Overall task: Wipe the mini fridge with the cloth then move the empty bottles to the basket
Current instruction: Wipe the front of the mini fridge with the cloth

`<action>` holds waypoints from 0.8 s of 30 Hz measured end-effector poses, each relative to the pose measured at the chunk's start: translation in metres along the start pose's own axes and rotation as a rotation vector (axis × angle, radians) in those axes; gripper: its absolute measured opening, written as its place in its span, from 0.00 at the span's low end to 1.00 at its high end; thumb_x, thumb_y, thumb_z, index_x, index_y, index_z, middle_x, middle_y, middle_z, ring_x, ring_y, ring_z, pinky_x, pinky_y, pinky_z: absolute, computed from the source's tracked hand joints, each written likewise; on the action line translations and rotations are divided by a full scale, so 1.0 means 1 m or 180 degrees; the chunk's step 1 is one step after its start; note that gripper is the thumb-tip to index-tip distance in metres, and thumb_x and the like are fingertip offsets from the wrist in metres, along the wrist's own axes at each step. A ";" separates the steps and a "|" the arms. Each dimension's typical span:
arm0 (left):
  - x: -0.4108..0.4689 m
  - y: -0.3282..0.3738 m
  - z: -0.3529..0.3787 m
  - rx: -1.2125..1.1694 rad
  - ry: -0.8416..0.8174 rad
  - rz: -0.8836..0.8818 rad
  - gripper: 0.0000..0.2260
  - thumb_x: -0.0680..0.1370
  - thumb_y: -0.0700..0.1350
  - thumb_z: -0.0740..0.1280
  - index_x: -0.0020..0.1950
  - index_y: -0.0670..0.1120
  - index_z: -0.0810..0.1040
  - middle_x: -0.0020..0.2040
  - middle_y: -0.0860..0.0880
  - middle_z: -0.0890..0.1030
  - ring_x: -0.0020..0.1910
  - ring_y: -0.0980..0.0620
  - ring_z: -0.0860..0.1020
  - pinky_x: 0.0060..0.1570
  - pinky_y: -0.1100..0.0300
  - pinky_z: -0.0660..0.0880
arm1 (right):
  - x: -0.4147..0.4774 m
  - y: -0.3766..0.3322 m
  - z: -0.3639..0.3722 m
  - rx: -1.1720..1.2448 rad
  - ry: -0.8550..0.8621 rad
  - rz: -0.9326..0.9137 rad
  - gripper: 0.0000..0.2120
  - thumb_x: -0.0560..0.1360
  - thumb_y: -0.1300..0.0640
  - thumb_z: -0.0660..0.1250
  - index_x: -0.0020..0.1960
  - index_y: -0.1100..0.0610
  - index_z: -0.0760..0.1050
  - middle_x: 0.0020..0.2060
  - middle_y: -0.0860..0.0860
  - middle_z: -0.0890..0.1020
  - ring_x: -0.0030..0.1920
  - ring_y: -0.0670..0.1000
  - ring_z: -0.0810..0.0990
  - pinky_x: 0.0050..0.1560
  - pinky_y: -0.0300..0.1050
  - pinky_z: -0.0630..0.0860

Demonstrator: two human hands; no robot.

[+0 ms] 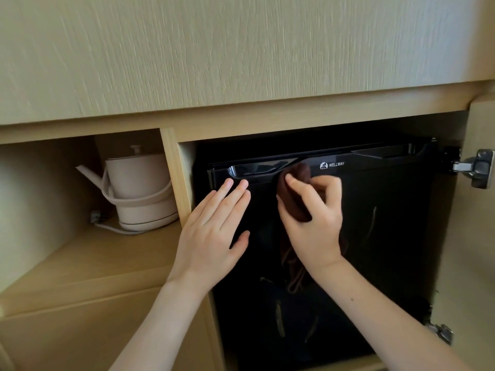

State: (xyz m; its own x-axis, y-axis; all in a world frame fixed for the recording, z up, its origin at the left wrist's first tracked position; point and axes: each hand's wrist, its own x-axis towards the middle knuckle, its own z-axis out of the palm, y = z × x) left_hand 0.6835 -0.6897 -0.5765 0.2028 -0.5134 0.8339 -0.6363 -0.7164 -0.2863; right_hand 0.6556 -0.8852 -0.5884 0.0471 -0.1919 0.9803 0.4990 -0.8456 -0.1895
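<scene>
A glossy black mini fridge [375, 236] with a white WELLWAY logo stands inside a wooden cabinet bay, its door shut. My right hand [316, 223] grips a dark brown cloth [293, 194] and presses it against the upper part of the fridge door, just below the recessed handle strip. My left hand [214, 231] lies flat and open on the door's upper left corner, fingers spread and pointing up. No bottles or basket show in this view.
A pale pink electric kettle [139, 188] with its cord sits on a wooden shelf [93, 263] in the bay to the left. The cabinet door [482, 236] stands open on the right, with metal hinges [476, 167]. A wood-grain panel fills the top.
</scene>
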 end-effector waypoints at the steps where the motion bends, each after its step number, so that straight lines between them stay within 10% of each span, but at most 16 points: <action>1: 0.000 0.000 0.000 -0.0006 -0.0010 -0.0012 0.30 0.75 0.45 0.72 0.75 0.43 0.68 0.77 0.49 0.65 0.78 0.51 0.58 0.77 0.55 0.56 | -0.016 0.000 -0.002 -0.0011 -0.0156 -0.0085 0.16 0.73 0.62 0.75 0.60 0.62 0.81 0.53 0.52 0.72 0.51 0.54 0.76 0.54 0.45 0.75; 6: 0.001 0.003 -0.001 0.0026 -0.0041 -0.0076 0.31 0.74 0.46 0.72 0.76 0.44 0.67 0.78 0.49 0.65 0.79 0.50 0.57 0.78 0.52 0.54 | -0.071 0.013 -0.028 -0.0250 -0.1218 -0.0675 0.17 0.73 0.61 0.75 0.60 0.61 0.82 0.51 0.56 0.75 0.49 0.56 0.76 0.51 0.48 0.76; 16: 0.010 0.019 0.015 -0.0054 0.0066 -0.0178 0.36 0.72 0.50 0.74 0.77 0.47 0.65 0.79 0.51 0.61 0.80 0.47 0.52 0.78 0.47 0.48 | 0.010 0.014 -0.023 -0.0270 0.0324 0.0289 0.15 0.72 0.64 0.76 0.58 0.64 0.82 0.52 0.52 0.71 0.52 0.50 0.75 0.56 0.39 0.73; 24: 0.008 0.019 0.025 -0.0079 0.0219 -0.0184 0.33 0.73 0.54 0.67 0.77 0.48 0.64 0.79 0.51 0.61 0.80 0.46 0.54 0.78 0.46 0.47 | -0.007 0.025 -0.033 -0.0299 -0.0616 -0.0406 0.16 0.73 0.63 0.74 0.60 0.64 0.81 0.51 0.59 0.76 0.51 0.55 0.76 0.55 0.44 0.75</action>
State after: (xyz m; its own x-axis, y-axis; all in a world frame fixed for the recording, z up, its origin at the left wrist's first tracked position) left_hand 0.6918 -0.7195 -0.5869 0.1887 -0.4373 0.8793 -0.6435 -0.7315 -0.2257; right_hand 0.6391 -0.9213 -0.6019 0.1583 0.0108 0.9873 0.4294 -0.9012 -0.0590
